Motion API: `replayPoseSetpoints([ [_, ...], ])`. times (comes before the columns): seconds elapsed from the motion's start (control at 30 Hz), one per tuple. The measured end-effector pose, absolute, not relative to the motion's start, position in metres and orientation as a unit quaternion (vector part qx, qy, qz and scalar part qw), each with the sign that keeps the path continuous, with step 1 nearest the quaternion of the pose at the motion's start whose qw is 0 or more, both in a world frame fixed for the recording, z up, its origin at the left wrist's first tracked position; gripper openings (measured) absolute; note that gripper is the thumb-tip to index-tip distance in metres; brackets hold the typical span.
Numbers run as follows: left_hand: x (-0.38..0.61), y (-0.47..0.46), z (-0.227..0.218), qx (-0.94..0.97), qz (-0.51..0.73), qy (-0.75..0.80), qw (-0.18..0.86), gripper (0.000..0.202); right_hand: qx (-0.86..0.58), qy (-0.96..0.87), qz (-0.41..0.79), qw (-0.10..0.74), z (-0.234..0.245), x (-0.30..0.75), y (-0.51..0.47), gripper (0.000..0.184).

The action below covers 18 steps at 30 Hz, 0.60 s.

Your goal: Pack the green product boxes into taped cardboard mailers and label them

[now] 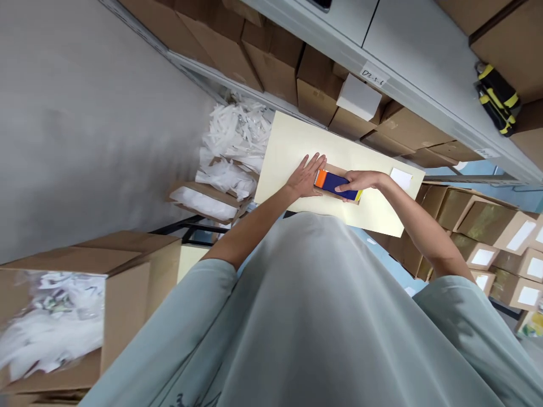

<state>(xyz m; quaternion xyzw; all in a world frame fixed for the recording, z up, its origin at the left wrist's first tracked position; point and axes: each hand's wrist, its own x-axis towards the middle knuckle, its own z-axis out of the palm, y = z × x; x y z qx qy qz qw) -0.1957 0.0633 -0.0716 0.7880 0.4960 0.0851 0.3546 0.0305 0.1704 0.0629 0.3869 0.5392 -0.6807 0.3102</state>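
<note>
Left hand [306, 177] flat, fingers outstretched at end of brown cardboard [336, 168]; right hand [358, 180] grips blue-and-orange box [332, 181]. On pale surface [292, 141], we judge box set onto cardboard, not yet covered.

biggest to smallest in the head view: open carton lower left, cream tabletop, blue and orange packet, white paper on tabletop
1. Open carton
2. Cream tabletop
3. Blue and orange packet, partly covered
4. White paper

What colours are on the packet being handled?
The packet is dark blue, orange near the left hand, yellow at the opposite end; seen in the head view.
</note>
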Motion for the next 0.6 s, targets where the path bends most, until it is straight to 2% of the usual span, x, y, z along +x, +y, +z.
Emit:
replayPoseSetpoints([
  [0.37,-0.181,0.063,-0.058,0.795,0.002,0.515,0.322,0.134,0.405,0.518,-0.703,0.272,0.063,0.054,0.152,0.069],
  [0.6,-0.179,0.061,-0.054,0.791,0.003,0.519,0.323,0.134,0.394,0.517,-0.704,0.287,0.094,0.137,0.158,0.074],
])
